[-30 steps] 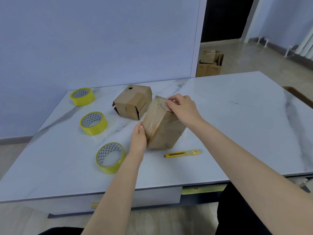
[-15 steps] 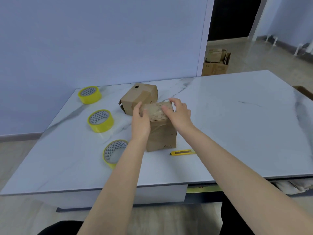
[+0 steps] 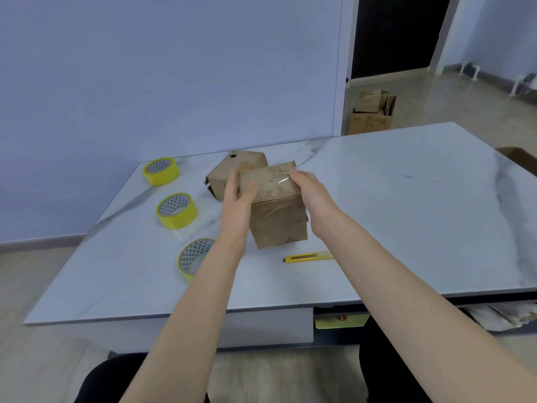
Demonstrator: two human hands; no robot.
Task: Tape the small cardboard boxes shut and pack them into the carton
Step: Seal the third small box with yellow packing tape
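A small cardboard box (image 3: pixel 276 216) with clear tape over its top stands upright in the middle of the marble table (image 3: pixel 406 216). My left hand (image 3: pixel 236 196) grips its left side with the thumb on the top face. My right hand (image 3: pixel 312 193) holds its right side, fingers on the top edge. A second small cardboard box (image 3: pixel 232 173) lies tilted just behind, partly hidden by my left hand. Three yellow tape rolls sit at the left: the far tape roll (image 3: pixel 161 171), the middle tape roll (image 3: pixel 177 210) and the near tape roll (image 3: pixel 193 257), partly covered by my left forearm.
A yellow utility knife (image 3: pixel 308 256) lies on the table in front of the held box. An open carton (image 3: pixel 372 112) with cardboard inside stands on the floor beyond the table. A brown carton corner (image 3: pixel 520 155) shows at the table's right edge.
The box went from tilted to upright between my hands. My left hand rose from its lower side to the top left edge. My right hand slid to its right side.
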